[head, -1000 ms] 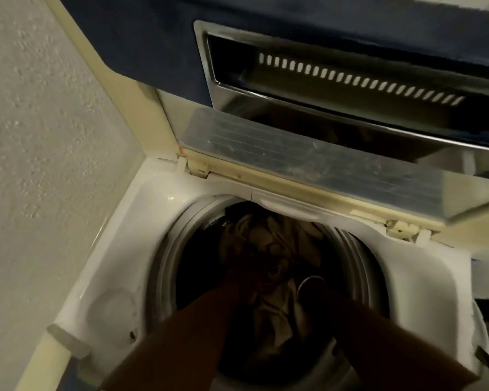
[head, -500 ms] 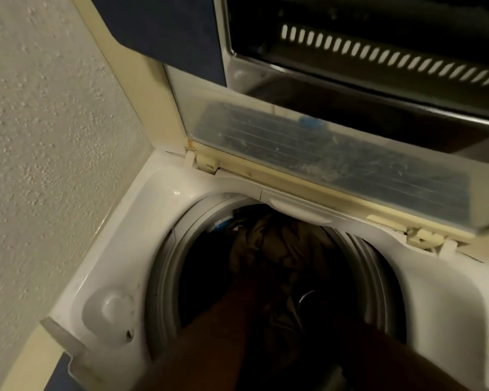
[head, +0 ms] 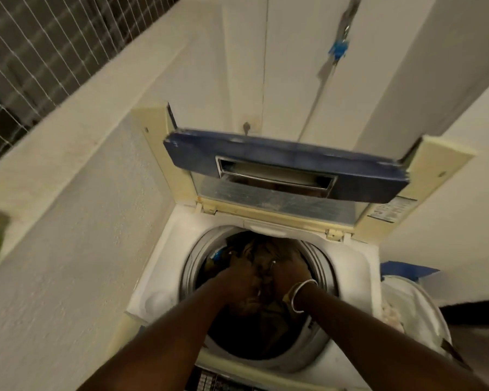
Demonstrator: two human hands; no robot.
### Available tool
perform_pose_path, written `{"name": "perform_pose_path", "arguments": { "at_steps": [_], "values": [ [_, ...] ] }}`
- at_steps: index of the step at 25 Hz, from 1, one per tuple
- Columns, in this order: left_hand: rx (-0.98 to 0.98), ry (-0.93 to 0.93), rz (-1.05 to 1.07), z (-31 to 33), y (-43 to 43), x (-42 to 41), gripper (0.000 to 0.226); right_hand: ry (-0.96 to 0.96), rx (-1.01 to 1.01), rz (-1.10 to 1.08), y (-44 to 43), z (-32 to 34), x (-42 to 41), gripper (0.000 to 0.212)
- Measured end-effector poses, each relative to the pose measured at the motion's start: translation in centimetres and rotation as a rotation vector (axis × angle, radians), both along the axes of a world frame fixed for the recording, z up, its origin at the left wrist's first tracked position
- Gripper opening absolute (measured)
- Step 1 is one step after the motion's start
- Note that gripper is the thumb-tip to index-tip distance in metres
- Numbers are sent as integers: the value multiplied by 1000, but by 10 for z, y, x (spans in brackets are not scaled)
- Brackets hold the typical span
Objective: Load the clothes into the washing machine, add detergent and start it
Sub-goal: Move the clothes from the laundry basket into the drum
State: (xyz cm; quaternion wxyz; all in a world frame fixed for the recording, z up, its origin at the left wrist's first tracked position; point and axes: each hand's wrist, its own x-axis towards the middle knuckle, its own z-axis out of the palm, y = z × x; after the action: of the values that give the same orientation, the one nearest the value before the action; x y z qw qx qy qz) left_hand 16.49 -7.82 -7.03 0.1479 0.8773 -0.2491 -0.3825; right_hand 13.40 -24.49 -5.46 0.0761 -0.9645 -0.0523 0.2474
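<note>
Reaching into dark clothes (head: 268,249) inside the washing machine drum (head: 188,269) with left hand (head: 242,280) and right hand (head: 290,273) side by side, grip too dark to tell; hemmed by raised lid (head: 266,156) behind, white basket (head: 415,303) at right.

Dim warm light, dark drum (head: 237,342), blurred, bowed edges.

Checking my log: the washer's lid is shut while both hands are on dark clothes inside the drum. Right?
No: the head view shows the lid raised open. The left hand and right hand are on the dark clothes inside the drum.
</note>
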Motion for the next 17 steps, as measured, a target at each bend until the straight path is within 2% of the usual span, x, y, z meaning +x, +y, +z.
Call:
{"name": "perform_pose_path", "arguments": {
  "at_steps": [1,4,7,8,10,13,17],
  "values": [
    [-9,-38,-21,14,3,-5,38,-58,27,3,-3,15,-8,59],
    [-120,-189,19,54,4,-17,56,-115,99,-123,-17,60,-34,33],
    [-163,-340,51,90,-18,-30,35,-217,133,-303,-39,88,-58,24],
    [-199,-386,50,98,-28,-36,35,-240,159,-366,-46,97,-67,23],
    [-241,-440,17,111,-53,-44,42,-292,197,-453,-67,111,-86,26],
    [-311,-460,-58,127,-102,-58,41,-357,125,-523,-105,126,-117,46],
    [-377,-420,-159,133,-180,-85,44,-355,118,-669,-173,123,-160,49]
  ]
}}
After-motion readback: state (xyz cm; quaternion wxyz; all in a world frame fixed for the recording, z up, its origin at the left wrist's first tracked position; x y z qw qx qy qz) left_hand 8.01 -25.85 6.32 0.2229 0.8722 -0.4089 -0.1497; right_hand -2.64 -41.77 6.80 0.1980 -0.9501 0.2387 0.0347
